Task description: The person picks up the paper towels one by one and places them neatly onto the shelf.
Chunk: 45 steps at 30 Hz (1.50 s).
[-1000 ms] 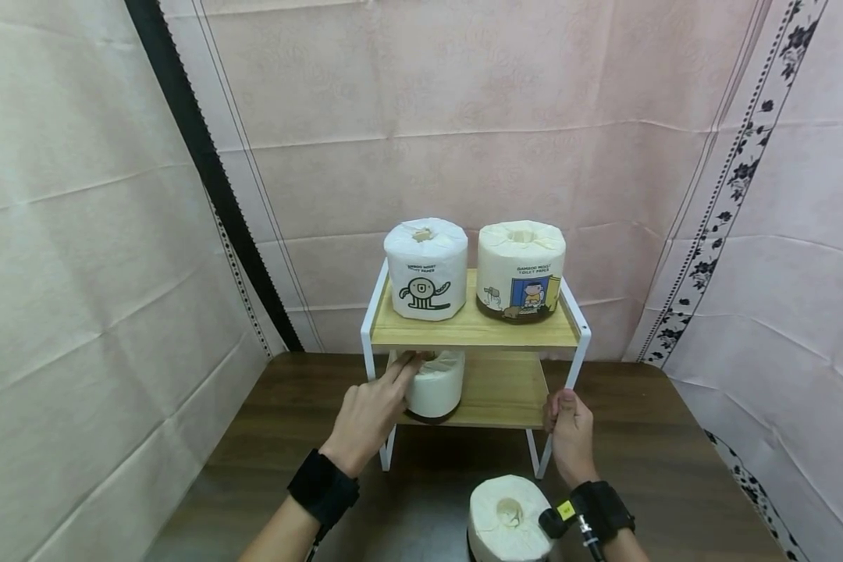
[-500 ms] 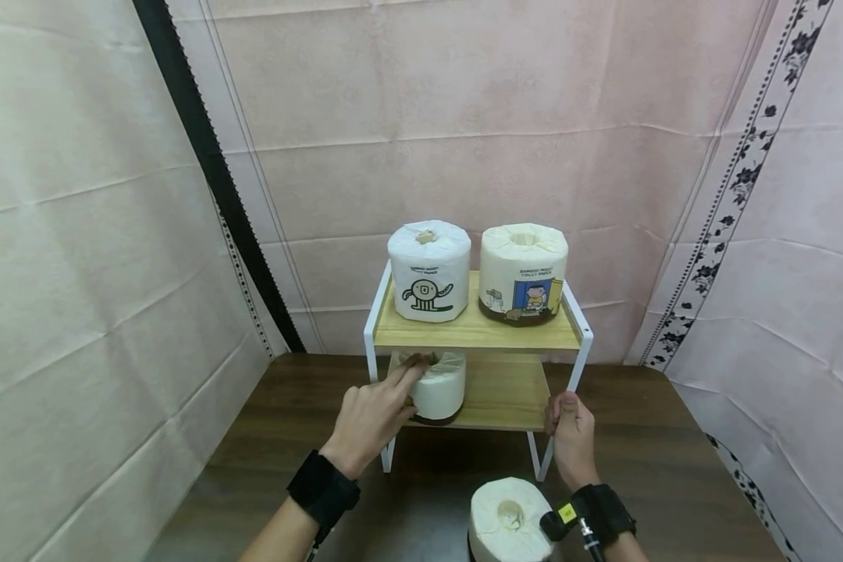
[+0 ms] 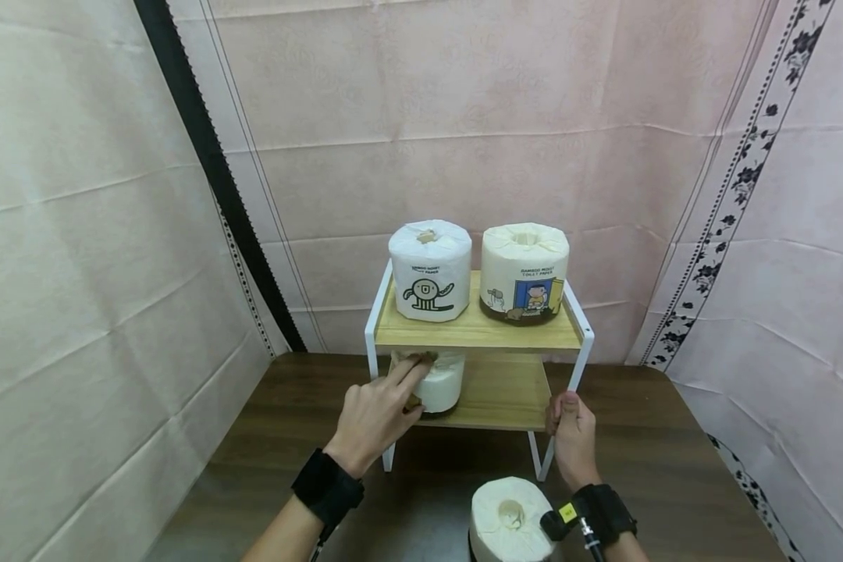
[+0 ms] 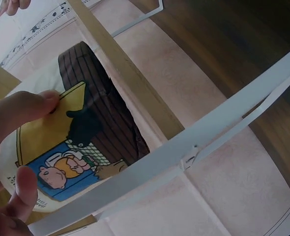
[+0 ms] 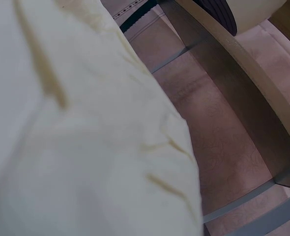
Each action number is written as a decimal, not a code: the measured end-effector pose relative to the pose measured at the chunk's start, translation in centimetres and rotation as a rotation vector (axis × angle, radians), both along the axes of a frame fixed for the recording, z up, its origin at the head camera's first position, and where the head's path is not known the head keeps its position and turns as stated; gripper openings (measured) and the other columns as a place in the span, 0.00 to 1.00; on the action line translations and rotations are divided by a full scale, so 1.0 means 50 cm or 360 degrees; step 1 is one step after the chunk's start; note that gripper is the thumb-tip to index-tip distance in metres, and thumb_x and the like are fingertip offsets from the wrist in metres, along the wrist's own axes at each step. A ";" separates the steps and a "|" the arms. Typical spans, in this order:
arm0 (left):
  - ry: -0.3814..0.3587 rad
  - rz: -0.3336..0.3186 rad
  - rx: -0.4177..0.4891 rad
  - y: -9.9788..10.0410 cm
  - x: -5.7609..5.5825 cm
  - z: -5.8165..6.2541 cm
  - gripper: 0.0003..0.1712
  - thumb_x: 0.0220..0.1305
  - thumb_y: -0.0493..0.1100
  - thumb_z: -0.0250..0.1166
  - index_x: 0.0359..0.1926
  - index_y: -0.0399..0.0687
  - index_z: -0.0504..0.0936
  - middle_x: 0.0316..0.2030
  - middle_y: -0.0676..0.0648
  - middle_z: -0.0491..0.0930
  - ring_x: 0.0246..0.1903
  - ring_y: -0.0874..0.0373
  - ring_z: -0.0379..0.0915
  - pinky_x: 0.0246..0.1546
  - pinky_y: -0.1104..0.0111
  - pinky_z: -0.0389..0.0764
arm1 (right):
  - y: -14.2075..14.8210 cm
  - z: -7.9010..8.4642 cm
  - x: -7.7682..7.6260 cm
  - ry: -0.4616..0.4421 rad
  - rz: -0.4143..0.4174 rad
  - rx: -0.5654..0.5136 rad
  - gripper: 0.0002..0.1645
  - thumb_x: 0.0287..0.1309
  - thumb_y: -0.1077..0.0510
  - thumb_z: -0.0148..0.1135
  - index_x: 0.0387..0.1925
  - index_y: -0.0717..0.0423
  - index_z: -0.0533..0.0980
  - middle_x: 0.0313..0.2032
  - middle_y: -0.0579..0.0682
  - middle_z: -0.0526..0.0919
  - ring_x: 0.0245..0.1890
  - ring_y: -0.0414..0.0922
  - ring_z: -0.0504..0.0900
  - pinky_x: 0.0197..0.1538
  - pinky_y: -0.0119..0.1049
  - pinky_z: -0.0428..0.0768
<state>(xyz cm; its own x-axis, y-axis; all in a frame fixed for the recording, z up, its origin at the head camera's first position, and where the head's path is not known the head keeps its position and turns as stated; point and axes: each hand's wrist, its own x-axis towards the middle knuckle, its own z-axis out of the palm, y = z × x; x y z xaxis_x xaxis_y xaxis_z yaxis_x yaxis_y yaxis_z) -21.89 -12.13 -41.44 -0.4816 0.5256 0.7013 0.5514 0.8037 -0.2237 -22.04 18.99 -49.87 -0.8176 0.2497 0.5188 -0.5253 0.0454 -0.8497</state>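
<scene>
My left hand [image 3: 375, 414] grips a wrapped toilet roll [image 3: 446, 386] on the lower board of a small two-tier rack [image 3: 457, 334]. Two fingers reach over its top by the core while the thumb lies at its front. In the left wrist view, the thumb [image 4: 37, 105] presses on the roll's printed cartoon wrapper [image 4: 56, 169], above a dark striped band. My right hand [image 3: 572, 433] holds the rack's white right leg [image 3: 579, 365]. Close below it, another toilet roll [image 3: 509, 523] stands on the table and fills much of the right wrist view.
On the rack's top board stand a white toilet roll [image 3: 430, 273] at left and a cream toilet roll [image 3: 524, 269] at right. The wooden table [image 3: 267, 425] lies beneath, with pale cloth [image 3: 421, 94] hung behind and at both sides.
The roll under my left hand has shifted slightly back on the lower board. The left thumb has come further round its front. My right hand keeps its hold on the leg.
</scene>
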 end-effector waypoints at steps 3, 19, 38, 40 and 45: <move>0.0016 0.0007 0.0019 0.005 -0.002 0.001 0.43 0.46 0.54 0.75 0.65 0.56 0.72 0.59 0.54 0.74 0.18 0.66 0.67 0.13 0.74 0.62 | 0.002 0.000 0.000 -0.0006 -0.0007 0.0004 0.28 0.77 0.49 0.31 0.27 0.66 0.62 0.17 0.53 0.60 0.15 0.47 0.59 0.20 0.37 0.59; 0.0043 0.0046 0.0112 0.043 -0.001 0.003 0.38 0.50 0.58 0.72 0.61 0.51 0.75 0.51 0.52 0.76 0.19 0.65 0.69 0.12 0.74 0.62 | 0.004 -0.002 -0.002 0.0017 0.0040 -0.0041 0.27 0.77 0.49 0.33 0.26 0.65 0.62 0.17 0.52 0.60 0.15 0.50 0.58 0.19 0.37 0.59; 0.0118 0.0114 0.0252 0.077 -0.016 -0.021 0.43 0.46 0.57 0.75 0.62 0.46 0.74 0.52 0.47 0.75 0.26 0.59 0.76 0.18 0.70 0.76 | 0.003 -0.001 -0.001 -0.0003 0.0007 0.0004 0.27 0.77 0.51 0.32 0.27 0.66 0.62 0.18 0.55 0.60 0.16 0.51 0.59 0.20 0.37 0.60; 0.0126 0.0115 0.0261 0.079 -0.020 -0.026 0.44 0.46 0.58 0.76 0.63 0.45 0.73 0.53 0.47 0.75 0.24 0.59 0.75 0.18 0.70 0.76 | 0.002 -0.001 -0.001 -0.0004 0.0000 -0.0007 0.27 0.77 0.50 0.32 0.27 0.65 0.62 0.18 0.55 0.60 0.16 0.52 0.59 0.20 0.37 0.60; 0.0119 0.0134 0.0281 0.082 -0.027 -0.034 0.44 0.46 0.58 0.75 0.63 0.45 0.73 0.54 0.45 0.76 0.21 0.60 0.73 0.19 0.70 0.76 | 0.002 -0.001 -0.002 0.0013 0.0047 -0.0045 0.27 0.77 0.49 0.33 0.27 0.65 0.62 0.18 0.55 0.60 0.16 0.52 0.58 0.19 0.36 0.59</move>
<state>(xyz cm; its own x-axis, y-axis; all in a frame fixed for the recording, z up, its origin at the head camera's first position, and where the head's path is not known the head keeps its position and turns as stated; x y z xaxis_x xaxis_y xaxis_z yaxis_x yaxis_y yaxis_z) -23.24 -8.01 -43.12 -0.4616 0.3516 0.8144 0.4676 0.8766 -0.1134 -22.14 19.07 -49.92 -0.8206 0.2404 0.5184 -0.5329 0.0057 -0.8462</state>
